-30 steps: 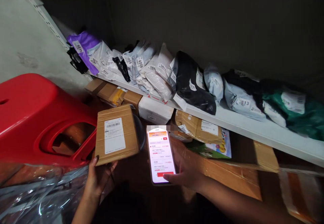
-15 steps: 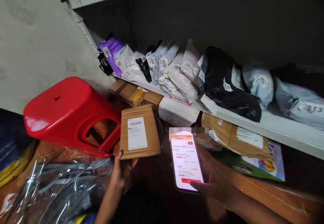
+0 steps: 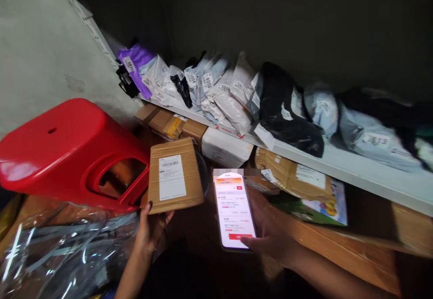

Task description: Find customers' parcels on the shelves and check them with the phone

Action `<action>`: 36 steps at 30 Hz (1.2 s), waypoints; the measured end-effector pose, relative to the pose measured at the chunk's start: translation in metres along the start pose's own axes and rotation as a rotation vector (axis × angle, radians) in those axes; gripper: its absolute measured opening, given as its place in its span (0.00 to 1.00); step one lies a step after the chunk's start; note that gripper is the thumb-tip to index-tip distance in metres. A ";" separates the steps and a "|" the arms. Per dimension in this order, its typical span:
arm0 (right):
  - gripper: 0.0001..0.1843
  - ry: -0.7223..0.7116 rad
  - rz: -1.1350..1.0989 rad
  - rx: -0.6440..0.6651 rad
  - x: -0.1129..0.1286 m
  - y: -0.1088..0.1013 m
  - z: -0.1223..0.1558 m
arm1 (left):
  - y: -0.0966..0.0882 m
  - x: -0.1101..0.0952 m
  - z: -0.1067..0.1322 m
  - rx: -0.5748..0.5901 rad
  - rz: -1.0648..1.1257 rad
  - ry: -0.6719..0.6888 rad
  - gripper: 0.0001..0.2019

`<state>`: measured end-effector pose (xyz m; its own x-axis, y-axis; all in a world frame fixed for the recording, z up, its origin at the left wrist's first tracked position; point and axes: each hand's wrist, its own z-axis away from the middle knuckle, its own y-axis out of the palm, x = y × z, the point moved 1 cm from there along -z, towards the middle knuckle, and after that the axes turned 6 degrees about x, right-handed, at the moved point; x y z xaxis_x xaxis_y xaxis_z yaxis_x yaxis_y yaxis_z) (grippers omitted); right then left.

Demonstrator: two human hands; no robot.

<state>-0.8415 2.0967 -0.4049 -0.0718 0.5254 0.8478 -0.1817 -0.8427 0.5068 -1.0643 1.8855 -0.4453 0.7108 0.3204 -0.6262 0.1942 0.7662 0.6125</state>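
My left hand (image 3: 152,229) grips the lower edge of a flat brown cardboard parcel (image 3: 194,177), thumb in front and fingers behind. A white barcode label (image 3: 172,178) on the parcel faces me. In my right hand (image 3: 270,233) is a smartphone (image 3: 234,213) with its screen lit, held upright to the right of the parcel. My right thumb lies over the red button at the bottom of the screen. The fingers behind the phone are mostly hidden. Parcel and phone are apart.
Numbered mailing bags, among them a purple one (image 3: 137,66) and a large black one (image 3: 287,109), line the white shelf (image 3: 341,166). Cardboard boxes (image 3: 287,172) and a white box (image 3: 226,148) sit beneath it. A red stool (image 3: 67,141) lies tipped at left, above clear plastic (image 3: 67,249).
The view has shifted, so the shelf, stool, parcel and phone all appear further left. Both hands keep their holds, and my right thumb stays at the red button.
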 end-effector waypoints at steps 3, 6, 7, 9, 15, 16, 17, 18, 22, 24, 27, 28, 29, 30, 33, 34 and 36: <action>0.52 -0.001 0.005 0.000 0.001 0.001 0.000 | 0.001 -0.001 -0.001 -0.004 -0.014 -0.004 0.25; 0.50 0.007 0.011 0.006 0.003 0.001 0.000 | 0.003 -0.001 -0.002 0.008 -0.014 -0.005 0.26; 0.50 0.009 0.008 0.003 0.004 0.001 0.001 | 0.004 -0.001 -0.002 0.007 -0.013 -0.006 0.27; 0.50 0.015 0.001 0.007 0.005 0.001 0.001 | 0.006 -0.001 -0.002 -0.003 -0.018 -0.005 0.28; 0.52 0.029 0.030 0.010 0.006 0.002 0.001 | 0.008 -0.003 0.000 -0.003 -0.026 0.001 0.28; 0.52 0.035 0.029 0.004 0.007 0.002 0.001 | 0.008 -0.003 0.000 0.000 -0.026 -0.006 0.28; 0.52 0.039 0.022 -0.004 0.007 0.003 0.000 | 0.007 -0.003 0.000 0.002 -0.027 -0.013 0.28; 0.52 0.043 0.011 -0.009 0.008 0.004 0.000 | 0.006 -0.003 0.000 0.003 -0.025 -0.017 0.28; 0.53 0.058 0.005 -0.016 0.009 0.005 0.000 | 0.005 -0.002 -0.001 0.002 -0.008 -0.010 0.26; 0.52 0.052 0.022 -0.024 0.007 0.003 0.000 | 0.005 -0.001 -0.001 -0.001 -0.005 -0.005 0.26; 0.52 0.020 0.015 -0.022 0.004 0.001 0.000 | 0.006 0.000 0.001 -0.019 -0.005 -0.008 0.25; 0.52 0.018 0.012 -0.018 0.003 0.000 0.000 | 0.006 0.000 0.001 -0.022 -0.005 -0.010 0.24; 0.52 0.021 0.015 -0.016 0.003 0.000 0.000 | 0.005 0.001 0.002 -0.022 -0.003 -0.009 0.24; 0.53 0.030 0.021 -0.013 0.003 0.000 0.000 | 0.005 0.001 0.002 -0.021 0.000 -0.008 0.23; 0.54 0.067 0.025 -0.020 0.002 -0.001 0.000 | 0.002 0.001 0.002 -0.009 0.014 -0.014 0.22; 0.55 0.073 0.018 -0.020 0.002 -0.001 0.001 | 0.001 0.002 0.002 -0.007 0.019 -0.017 0.22; 0.56 0.078 0.006 -0.024 0.002 -0.001 0.001 | -0.001 0.003 0.001 -0.002 0.021 -0.021 0.22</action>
<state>-0.8407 2.0982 -0.4034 -0.1489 0.5290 0.8354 -0.2040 -0.8431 0.4975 -1.0619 1.8853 -0.4470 0.7288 0.3247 -0.6028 0.1779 0.7604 0.6246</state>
